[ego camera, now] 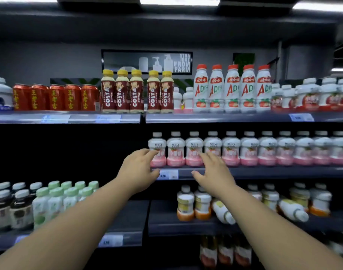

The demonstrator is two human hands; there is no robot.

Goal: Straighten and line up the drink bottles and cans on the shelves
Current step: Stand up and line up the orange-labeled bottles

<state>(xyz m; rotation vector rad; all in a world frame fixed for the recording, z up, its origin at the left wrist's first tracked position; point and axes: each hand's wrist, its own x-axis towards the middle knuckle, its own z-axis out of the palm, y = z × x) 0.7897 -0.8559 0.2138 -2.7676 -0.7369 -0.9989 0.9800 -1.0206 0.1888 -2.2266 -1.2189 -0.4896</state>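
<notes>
Left hand (138,169): open, fingers straight and spread, holding nothing. The fingertips lie over the leftmost of the pink bottles (249,148). Blur hides whether they touch it.
Right hand (213,173): also open, thumb out to the left. The fingers reach up over the third and fourth pink bottles.
Hands together: near each other but apart, with two bottles showing between them.
Pink bottles: upright in one even row along the front of the middle shelf (283,172), running to the right edge of view. The left half of that shelf is dark.
Price tag (167,174): on the shelf lip, between the two thumbs.
Top shelf (205,117): red cans (55,97), Costa bottles (136,92) with a gap after the third, and red-capped AD bottles (232,88), all upright.
Lower shelf (176,221): orange bottles (194,203) stand upright. Two fallen bottles (292,209) lie tilted among them, one just under the right wrist.
Lower left: green bottles (55,201) beside dark bottles (3,207), partly behind the left forearm.
</notes>
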